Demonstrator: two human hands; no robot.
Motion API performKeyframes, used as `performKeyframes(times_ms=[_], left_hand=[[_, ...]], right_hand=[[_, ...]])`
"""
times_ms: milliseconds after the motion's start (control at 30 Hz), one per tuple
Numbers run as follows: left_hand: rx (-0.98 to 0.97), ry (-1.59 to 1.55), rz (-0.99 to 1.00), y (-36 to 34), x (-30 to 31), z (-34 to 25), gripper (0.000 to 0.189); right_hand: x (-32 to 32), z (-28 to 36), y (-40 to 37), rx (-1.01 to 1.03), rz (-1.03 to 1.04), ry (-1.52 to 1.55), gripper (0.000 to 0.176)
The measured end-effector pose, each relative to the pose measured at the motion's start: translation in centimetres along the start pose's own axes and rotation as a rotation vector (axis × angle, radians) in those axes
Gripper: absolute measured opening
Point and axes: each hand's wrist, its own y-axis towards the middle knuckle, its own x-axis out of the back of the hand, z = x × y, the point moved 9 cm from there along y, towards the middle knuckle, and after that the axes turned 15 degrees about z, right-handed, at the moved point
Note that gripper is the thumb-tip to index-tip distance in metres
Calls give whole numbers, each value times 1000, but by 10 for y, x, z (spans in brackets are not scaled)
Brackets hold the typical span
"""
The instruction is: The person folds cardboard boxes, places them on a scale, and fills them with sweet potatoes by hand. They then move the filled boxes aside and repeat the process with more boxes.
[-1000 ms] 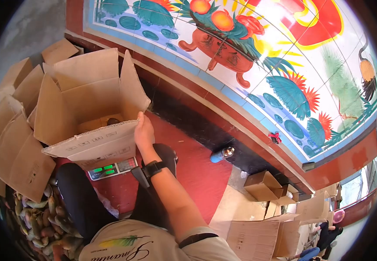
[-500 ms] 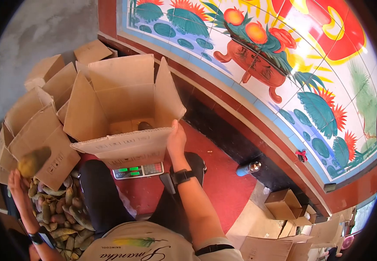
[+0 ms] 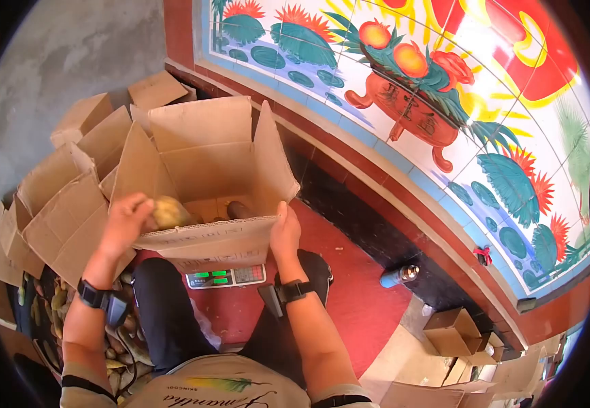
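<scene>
Over the box (image 3: 206, 156) rim, my left hand (image 3: 126, 216) is closed around a yellowish fruit (image 3: 170, 212), and my right hand (image 3: 285, 231) pinches the front flap (image 3: 206, 239). Early days, I'd say: one dark piece (image 3: 238, 209) inside, big pile (image 3: 126, 340) left by my knee.

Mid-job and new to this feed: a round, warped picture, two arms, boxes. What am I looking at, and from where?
No machine here: one camera worn on a person's head looks down through a wide lens, so edges bend. Both bare arms are that person's own. The left hand holds a yellowish fruit over the open cardboard box; the right hand grips its near flap. A scale shows just below the box. A fruit pile lies lower left, beside empty boxes.
</scene>
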Motion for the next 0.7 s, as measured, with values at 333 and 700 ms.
performKeyframes(times_ms=[333, 700], left_hand=[[-146, 276, -155, -22, 5, -17, 7], [-86, 503, -571, -145, 48, 77, 16]], right_hand=[[-4, -10, 2, 15, 1, 7, 36], [-12, -40, 12, -29, 121, 250, 40]])
